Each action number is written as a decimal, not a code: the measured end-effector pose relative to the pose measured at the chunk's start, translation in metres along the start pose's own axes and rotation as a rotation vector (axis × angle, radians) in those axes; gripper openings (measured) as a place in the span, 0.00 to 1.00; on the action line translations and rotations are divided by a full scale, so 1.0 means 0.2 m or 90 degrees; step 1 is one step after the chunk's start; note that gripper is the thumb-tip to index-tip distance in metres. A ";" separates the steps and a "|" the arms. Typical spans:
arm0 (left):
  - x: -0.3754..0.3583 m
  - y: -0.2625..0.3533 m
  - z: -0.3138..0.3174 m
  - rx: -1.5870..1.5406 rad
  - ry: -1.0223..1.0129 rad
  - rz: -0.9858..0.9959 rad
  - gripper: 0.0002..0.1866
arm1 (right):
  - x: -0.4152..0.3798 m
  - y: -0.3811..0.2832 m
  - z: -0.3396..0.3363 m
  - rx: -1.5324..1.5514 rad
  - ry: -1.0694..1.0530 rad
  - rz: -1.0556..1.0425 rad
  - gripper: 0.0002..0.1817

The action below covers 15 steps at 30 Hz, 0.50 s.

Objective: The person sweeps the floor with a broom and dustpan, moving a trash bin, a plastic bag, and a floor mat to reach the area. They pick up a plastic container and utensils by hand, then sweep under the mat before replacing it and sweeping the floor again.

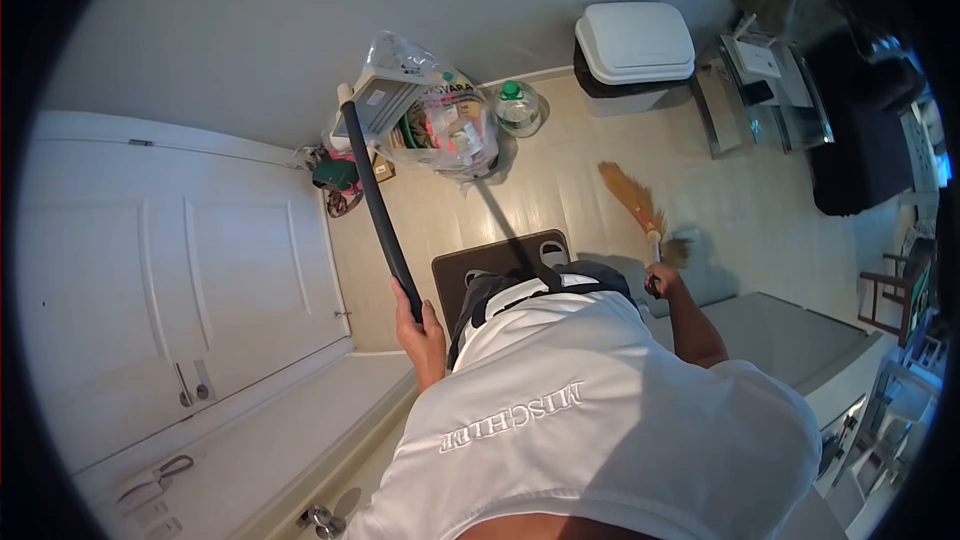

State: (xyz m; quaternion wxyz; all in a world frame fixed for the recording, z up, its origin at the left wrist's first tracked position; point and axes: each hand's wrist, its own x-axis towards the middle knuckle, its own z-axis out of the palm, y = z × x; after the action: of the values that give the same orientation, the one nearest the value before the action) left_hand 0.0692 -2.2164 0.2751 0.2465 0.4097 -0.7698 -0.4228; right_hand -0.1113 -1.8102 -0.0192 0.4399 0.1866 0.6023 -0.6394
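Observation:
My left hand is closed around the lower end of a long black handle. The handle slants up and away to a pale tip beside a grey ridged pan; together they look like a long-handled dustpan. This pan is tilted against the mouth of a clear plastic bag filled with mixed packaging and rubbish. On the other side, my right hand grips the short handle of a straw broom. The broom's tan bristles fan out over the pale floor, pointing away from me.
A dark mat lies under my feet. Along the wall stand a large water bottle with a green cap and a white-lidded bin. A glass-shelved stand is at the right, white double doors at the left.

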 end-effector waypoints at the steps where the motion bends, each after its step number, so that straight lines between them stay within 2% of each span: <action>1: 0.00 0.01 0.01 -0.007 -0.015 -0.006 0.28 | -0.02 -0.02 0.03 0.023 -0.003 0.023 0.05; 2: -0.01 0.03 0.00 -0.007 -0.024 -0.006 0.28 | -0.02 -0.03 0.03 0.046 -0.006 0.048 0.04; 3: -0.01 0.05 -0.01 0.129 -0.049 -0.029 0.28 | 0.00 -0.04 0.03 0.051 0.002 0.050 0.04; 4: 0.00 0.05 -0.02 0.264 -0.072 -0.050 0.28 | 0.03 -0.04 0.03 0.065 0.084 0.144 0.05; 5: 0.01 0.01 -0.03 0.263 -0.080 -0.051 0.28 | 0.06 -0.05 0.03 0.078 0.167 0.240 0.05; 7: 0.02 -0.08 -0.03 0.164 0.019 0.210 0.28 | -0.13 -0.28 0.18 0.086 0.192 0.236 0.04; 8: -0.01 0.10 -0.08 -0.069 -0.039 -0.196 0.28 | -0.22 -0.44 0.28 0.087 0.207 0.222 0.04; 10: 0.00 0.30 -0.15 -0.138 -0.021 -0.245 0.28 | -0.21 -0.56 0.39 0.006 0.193 0.150 0.04; 12: 0.02 0.40 -0.19 -0.210 0.000 -0.289 0.29 | -0.04 -0.64 0.46 0.055 0.131 0.077 0.04; 13: 0.01 0.43 -0.22 -0.251 0.020 -0.301 0.28 | 0.13 -0.67 0.48 0.050 0.080 0.092 0.02; 14: 0.00 0.45 -0.26 -0.290 0.041 -0.316 0.28 | 0.25 -0.75 0.55 0.083 0.088 0.078 0.01; 15: -0.01 0.45 -0.27 -0.284 0.037 -0.322 0.28 | 0.38 -0.79 0.61 0.177 0.070 0.035 0.01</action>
State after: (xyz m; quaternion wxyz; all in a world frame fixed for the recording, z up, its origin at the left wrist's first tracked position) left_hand 0.0716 -2.2112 0.3811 0.2392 0.5358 -0.5249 -0.6165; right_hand -0.2417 -1.9671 0.0443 0.3933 0.2971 0.5259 -0.6931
